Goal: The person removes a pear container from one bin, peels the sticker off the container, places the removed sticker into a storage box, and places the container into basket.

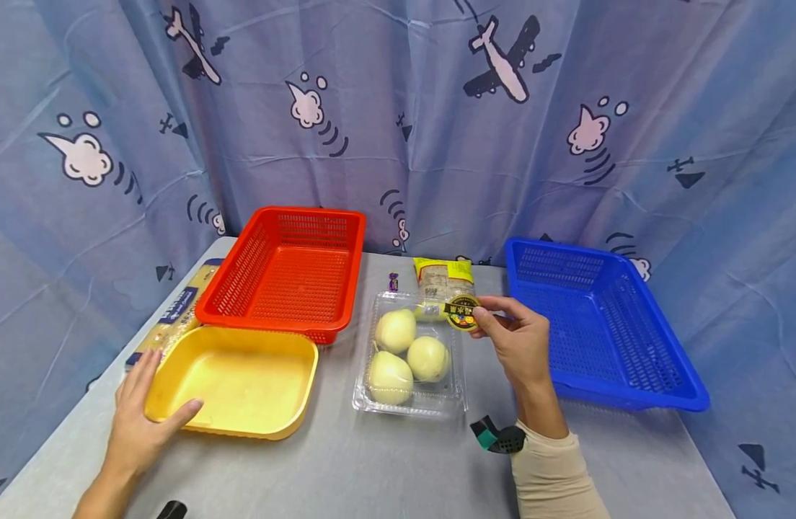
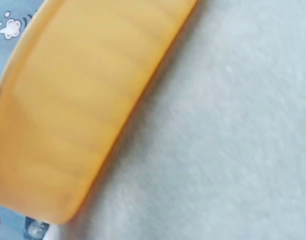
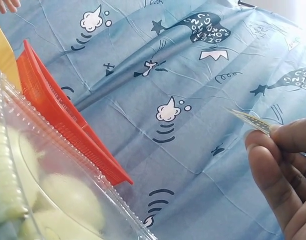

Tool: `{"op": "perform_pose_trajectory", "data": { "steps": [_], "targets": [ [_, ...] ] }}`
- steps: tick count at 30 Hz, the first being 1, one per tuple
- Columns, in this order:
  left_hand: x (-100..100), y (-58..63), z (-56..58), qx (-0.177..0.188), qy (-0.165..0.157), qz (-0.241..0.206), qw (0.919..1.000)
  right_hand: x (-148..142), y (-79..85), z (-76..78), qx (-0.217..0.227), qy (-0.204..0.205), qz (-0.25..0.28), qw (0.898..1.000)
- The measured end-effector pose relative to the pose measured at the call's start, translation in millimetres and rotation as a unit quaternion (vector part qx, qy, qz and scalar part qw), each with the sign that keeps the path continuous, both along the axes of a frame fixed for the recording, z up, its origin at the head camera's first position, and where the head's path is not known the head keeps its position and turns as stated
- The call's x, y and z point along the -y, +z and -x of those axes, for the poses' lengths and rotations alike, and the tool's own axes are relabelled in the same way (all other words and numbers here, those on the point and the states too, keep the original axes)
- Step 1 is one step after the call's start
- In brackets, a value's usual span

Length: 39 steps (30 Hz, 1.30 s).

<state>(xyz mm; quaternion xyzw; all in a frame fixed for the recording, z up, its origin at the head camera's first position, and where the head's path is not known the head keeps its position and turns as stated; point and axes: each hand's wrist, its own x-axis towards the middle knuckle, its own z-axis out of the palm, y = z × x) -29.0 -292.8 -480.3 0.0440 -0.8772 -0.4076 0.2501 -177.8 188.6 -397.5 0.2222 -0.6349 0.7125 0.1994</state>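
Observation:
My right hand (image 1: 523, 340) pinches a round black-and-gold label sticker (image 1: 461, 315) between thumb and fingers, above the upper right of a clear plastic box (image 1: 445, 401). Seen edge-on in the right wrist view, the sticker (image 3: 250, 120) is thin and apart from the box. Three pale green-yellow round fruits (image 1: 391, 377) lie inside the closed box. At the left, my left hand (image 1: 137, 432) is by the left end of a yellow basin (image 1: 249, 382), thumb and fingers spread. Whether it touches the rim I cannot tell.
A red basket (image 1: 310, 281) stands behind the yellow basin, a blue basket (image 1: 569, 339) at the right. Behind the box lie a yellow-topped packet (image 1: 443, 272) and a small purple wrapped candy (image 1: 394, 282). A blue-and-tan package (image 1: 177, 310) lies partly under the red basket. Curtains hang behind the table.

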Motion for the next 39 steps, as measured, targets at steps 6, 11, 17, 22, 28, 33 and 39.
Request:
{"op": "perform_pose_trajectory", "data": {
  "steps": [6, 11, 17, 22, 28, 33, 39],
  "targets": [
    [3.2, -7.8, 0.2, 0.012, 0.007, -0.003, 0.9999, -0.2, -1.2, -1.4, 0.003, -0.005, 0.000, 1.000],
    [7.9, -12.5, 2.8, 0.028, 0.002, 0.003, 0.9996, 0.5, -1.6, -2.8, 0.006, -0.007, 0.012, 1.000],
    [15.3, -14.2, 7.4, 0.074, -0.018, 0.016, 0.9970, 1.4, -2.0, -4.2, 0.008, -0.002, 0.020, 1.000],
    [21.3, -15.3, 9.8, 0.104, -0.033, 0.041, 0.9932, 2.3, -3.1, -5.3, 0.008, -0.002, 0.021, 1.000],
    [25.3, -14.9, 11.1, 0.113, -0.048, 0.065, 0.9903, 2.4, -2.6, -6.0, 0.000, 0.010, 0.028, 1.000],
    [27.0, -12.4, 11.9, 0.126, -0.058, 0.079, 0.9872, 1.4, 3.3, -6.8, 0.000, 0.005, 0.026, 1.000],
    [30.5, -12.5, 7.8, 0.144, -0.053, 0.087, 0.9844, 6.4, 17.9, -7.0, 0.044, -0.019, 0.000, 0.999]
  ]
}}
